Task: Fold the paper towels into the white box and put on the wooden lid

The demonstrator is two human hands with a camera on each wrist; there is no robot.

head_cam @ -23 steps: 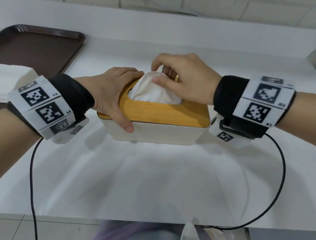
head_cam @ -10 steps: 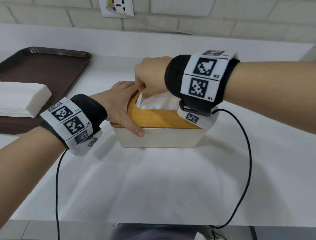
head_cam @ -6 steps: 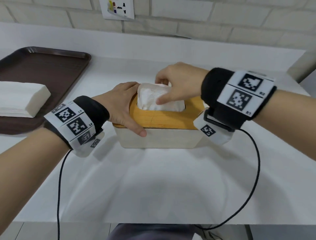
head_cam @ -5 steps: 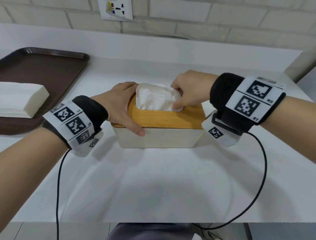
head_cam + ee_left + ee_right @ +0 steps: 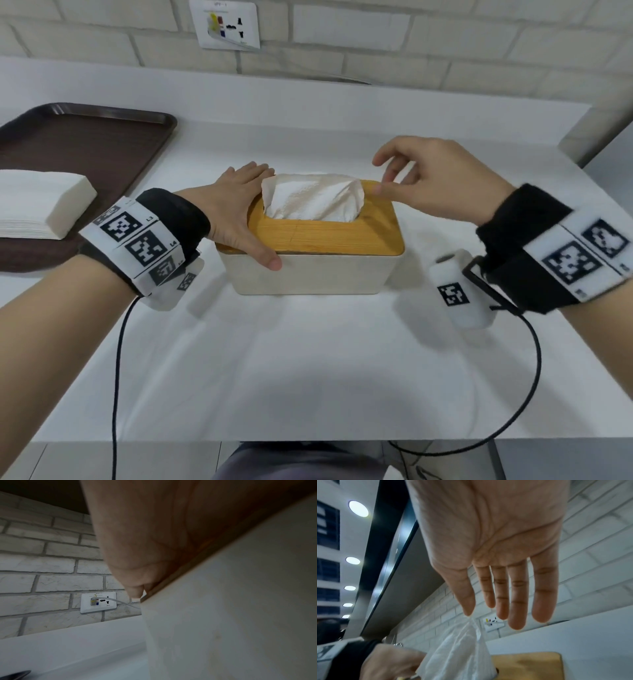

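Left hand [image 5: 236, 209] lies flat on the wooden lid [image 5: 325, 233], fingers straight along its left end and the thumb hooked down over the near edge onto the white box [image 5: 308, 274]. It presses there and grips nothing. From the left wrist view the palm sits right on the lid's edge, the box wall just under it.

Right hand [image 5: 431, 178] hovers just off the lid's right end, fingers loose and spread, holding nothing; the wrist view shows all the fingers stretched out, clear of the paper.

Between the two hands a paper towel [image 5: 313, 198] stands puffed up out of the slot in the lid, its left edge just beside the left fingers. The lid sits square on the box, and the box sits on the white table [image 5: 308, 370].

Further left of the left wrist, a stack of paper towels [image 5: 37, 202] rests on a brown tray [image 5: 89, 144]. Behind it all, a brick wall with a socket plate [image 5: 227, 24].
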